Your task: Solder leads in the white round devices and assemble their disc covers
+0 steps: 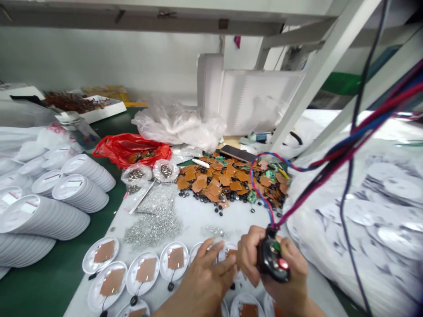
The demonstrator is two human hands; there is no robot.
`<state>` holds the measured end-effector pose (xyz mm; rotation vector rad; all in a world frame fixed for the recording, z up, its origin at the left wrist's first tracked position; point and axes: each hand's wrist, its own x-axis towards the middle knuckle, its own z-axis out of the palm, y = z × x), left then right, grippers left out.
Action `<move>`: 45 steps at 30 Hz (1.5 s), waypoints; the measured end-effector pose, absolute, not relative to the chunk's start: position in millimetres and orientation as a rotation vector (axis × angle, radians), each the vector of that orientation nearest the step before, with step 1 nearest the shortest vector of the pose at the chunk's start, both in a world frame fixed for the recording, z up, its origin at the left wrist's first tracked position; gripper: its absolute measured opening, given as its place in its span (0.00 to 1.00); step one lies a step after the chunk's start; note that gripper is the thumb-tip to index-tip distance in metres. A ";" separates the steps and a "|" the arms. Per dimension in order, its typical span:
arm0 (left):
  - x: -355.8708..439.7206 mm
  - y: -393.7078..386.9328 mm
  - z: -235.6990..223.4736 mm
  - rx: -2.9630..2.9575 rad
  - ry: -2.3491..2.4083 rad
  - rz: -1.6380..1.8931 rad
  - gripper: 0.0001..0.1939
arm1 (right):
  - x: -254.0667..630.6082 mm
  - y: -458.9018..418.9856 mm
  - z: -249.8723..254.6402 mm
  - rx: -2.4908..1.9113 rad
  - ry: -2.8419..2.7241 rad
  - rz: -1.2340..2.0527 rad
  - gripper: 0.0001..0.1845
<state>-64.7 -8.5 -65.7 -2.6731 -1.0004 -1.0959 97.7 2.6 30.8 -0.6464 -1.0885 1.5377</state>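
The black handheld device (263, 259), wrapped by the right fingers (248, 253), is finished in glossy plastic. Beside the left fingers (224, 267), smooth white plastic is seen on the dishes (163, 264), a matt finish on the brown squares (176, 259). Beyond these fingers, shiny metallic bits (152, 226) are strewn over a smooth worktop (196, 213); farther off, a glossy red bag (112, 151) is crumpled.

Assembly workshop, judging by heap of brown boards (236, 186); left of heap, stacked white dishes (66, 216); in front of heap, board-filled dishes (131, 273); right of heap, bulging plastic bag (330, 246).
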 end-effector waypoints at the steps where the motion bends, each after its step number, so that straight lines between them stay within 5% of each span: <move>1: -65.3 -8.0 -66.7 -2.701 -0.987 -1.057 0.06 | 100.8 2.7 34.6 -0.623 -1.048 1.554 0.30; 8: -73.8 -4.5 -68.2 -2.786 -0.999 -1.166 0.11 | 107.6 17.8 68.8 -0.605 -0.880 1.368 0.31; 16: -75.3 -7.8 -46.6 -2.804 -1.035 -1.144 0.14 | 76.0 43.6 32.8 -0.637 -0.869 1.321 0.30; 25: -85.3 -0.1 -21.9 -2.940 -1.564 -1.168 0.02 | 77.2 35.7 62.8 -0.627 -0.865 1.374 0.29; 28: -78.7 10.6 -15.3 -2.966 -1.668 -1.116 0.10 | 77.1 29.5 75.3 -0.635 -0.864 1.371 0.30; 31: -69.1 20.6 -15.4 -2.967 -1.702 -1.136 0.04 | 75.5 28.3 76.5 -0.643 -0.873 1.369 0.30; 45: -70.6 27.8 -16.6 -3.001 -1.758 -1.211 0.07 | 79.4 27.6 77.4 -0.610 -0.822 1.342 0.31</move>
